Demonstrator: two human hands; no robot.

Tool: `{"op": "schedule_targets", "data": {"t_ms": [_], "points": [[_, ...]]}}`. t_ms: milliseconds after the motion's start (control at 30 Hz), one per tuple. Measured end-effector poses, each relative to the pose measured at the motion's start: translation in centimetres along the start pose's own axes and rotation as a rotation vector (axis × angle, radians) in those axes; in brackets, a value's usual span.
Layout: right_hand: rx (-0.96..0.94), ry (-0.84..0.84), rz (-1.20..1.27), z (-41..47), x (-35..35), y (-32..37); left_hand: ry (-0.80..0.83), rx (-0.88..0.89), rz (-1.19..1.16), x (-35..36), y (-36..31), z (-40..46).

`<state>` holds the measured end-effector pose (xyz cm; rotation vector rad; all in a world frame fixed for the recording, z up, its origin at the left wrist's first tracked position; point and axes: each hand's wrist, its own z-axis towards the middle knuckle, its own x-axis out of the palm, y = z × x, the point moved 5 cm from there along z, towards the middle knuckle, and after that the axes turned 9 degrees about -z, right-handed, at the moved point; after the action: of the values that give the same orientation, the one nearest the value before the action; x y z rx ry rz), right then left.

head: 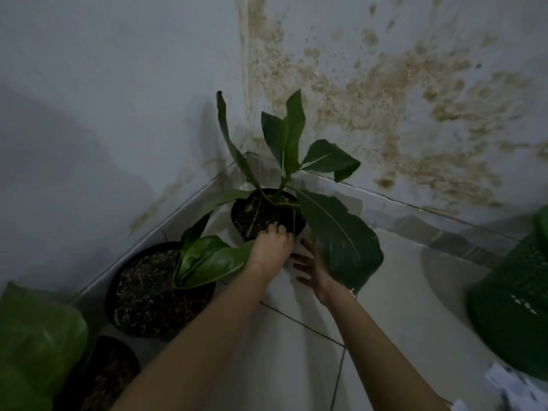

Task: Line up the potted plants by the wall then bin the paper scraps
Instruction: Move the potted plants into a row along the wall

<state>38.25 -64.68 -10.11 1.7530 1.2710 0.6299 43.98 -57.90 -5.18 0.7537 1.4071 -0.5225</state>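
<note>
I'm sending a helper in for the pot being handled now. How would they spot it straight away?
Find the corner where the stained wall meets the plain one. On the floor there stands the small black pot, last in the row along the left wall. Unlike the wider pot beside it, its plant has tall upright leaves, and the left hand grips its near rim.

You see black pots point(267, 215) holding dark green leaves point(341, 238), a green perforated basket point(516, 307) at the floor's right edge, white paper scraps point(510, 387) beside it, and brown blotches on the pale wall point(415, 99).
</note>
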Motion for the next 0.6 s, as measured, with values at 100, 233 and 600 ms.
{"op": "schedule_targets", "data": {"t_ms": [100, 233, 600], "points": [[0.004, -0.028, -0.068, -0.1, 0.2, -0.3, 0.032, -0.112, -0.007, 0.0, 0.2, 0.9], [-0.159, -0.056, -0.238, -0.4, 0.7, 0.9, -0.002, -0.077, 0.199, -0.2, -0.4, 0.2], [-0.388, -0.074, -1.855, -2.6, 0.3, -2.6, 0.193, 0.348, 0.944, 5.3, -3.9, 2.0]]}}
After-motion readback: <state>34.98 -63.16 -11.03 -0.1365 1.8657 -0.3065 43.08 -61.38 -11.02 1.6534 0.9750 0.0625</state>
